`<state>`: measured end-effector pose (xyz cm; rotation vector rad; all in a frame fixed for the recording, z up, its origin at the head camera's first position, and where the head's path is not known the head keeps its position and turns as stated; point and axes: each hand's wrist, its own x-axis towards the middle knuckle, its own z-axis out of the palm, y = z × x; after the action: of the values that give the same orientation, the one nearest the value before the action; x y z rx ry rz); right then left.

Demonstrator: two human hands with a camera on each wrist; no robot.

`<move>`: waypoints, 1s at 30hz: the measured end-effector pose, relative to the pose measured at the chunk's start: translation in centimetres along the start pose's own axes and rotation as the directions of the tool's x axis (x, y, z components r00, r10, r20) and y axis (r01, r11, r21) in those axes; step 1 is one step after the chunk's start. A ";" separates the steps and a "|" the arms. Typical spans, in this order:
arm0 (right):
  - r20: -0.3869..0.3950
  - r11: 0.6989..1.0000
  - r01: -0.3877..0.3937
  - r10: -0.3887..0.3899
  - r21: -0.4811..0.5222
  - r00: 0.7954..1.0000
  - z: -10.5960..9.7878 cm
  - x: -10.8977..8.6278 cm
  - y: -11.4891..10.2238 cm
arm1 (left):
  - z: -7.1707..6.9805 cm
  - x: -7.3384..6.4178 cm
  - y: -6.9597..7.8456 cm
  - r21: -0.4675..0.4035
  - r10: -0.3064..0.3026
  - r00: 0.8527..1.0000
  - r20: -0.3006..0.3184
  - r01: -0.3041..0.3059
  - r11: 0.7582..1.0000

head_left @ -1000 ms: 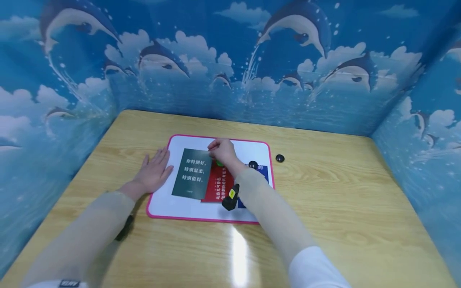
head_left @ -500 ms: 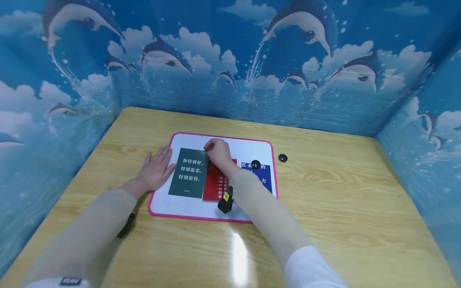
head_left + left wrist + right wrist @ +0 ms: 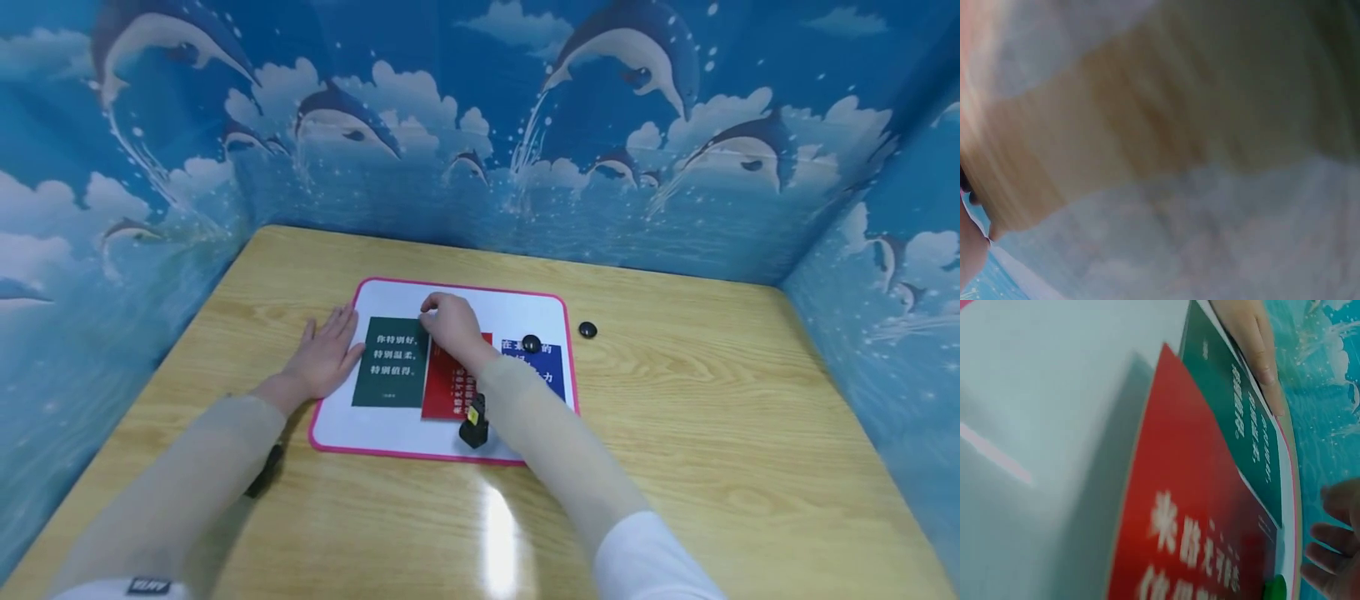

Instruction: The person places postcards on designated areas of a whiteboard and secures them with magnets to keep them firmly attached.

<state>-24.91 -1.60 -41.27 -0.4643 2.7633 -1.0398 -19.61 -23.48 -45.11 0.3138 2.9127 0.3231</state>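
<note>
My left hand [image 3: 326, 354] lies flat across the left edge of a pink-rimmed whiteboard [image 3: 427, 436], fingers straight. Beside it is a green card [image 3: 388, 379] with white writing. Over that card's top right corner hovers my right hand [image 3: 453, 323], its fingers loosely bent; the right wrist view shows the right hand [image 3: 1338, 540] apart from the cards with nothing in its fingers. Beneath the right forearm is a red card [image 3: 1185, 469], its near end raised off the board, with a green magnet [image 3: 1277, 588] at its far end. Sleeve and blur fill most of the left wrist view.
A blue card [image 3: 553, 362] lies on the board's right side, with a black round magnet [image 3: 532, 343] at its top. Another black magnet [image 3: 588, 330] rests on the wooden table [image 3: 712, 417], right of the board. Dolphin-printed cloth [image 3: 480, 125] walls the table's far side.
The green card has shifted slightly left and turned straighter, and now lies flat apart from the red card. My right hand has moved left and let go of its corner. The left hand stays put.
</note>
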 end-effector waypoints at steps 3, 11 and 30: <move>0.060 0.988 0.067 -0.059 -0.140 0.996 -0.3 -0.4 -0.1 | 0.1 0.0 -0.1 0.001 0.003 1.000 0.001 -0.003 1.000; 0.252 0.858 0.277 -0.180 -0.432 0.951 0.2 -2.2 0.2 | 0.1 0.0 -0.2 0.004 0.000 1.000 0.000 0.000 1.000; 0.494 0.796 0.353 -0.079 -0.492 0.866 2.2 -3.5 0.6 | 0.2 0.1 0.0 0.012 0.001 1.000 0.006 -0.001 1.000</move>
<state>-21.22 -1.38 -43.22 -0.9895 2.5621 -0.0507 -19.68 -23.45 -45.29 0.3170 2.9102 0.3038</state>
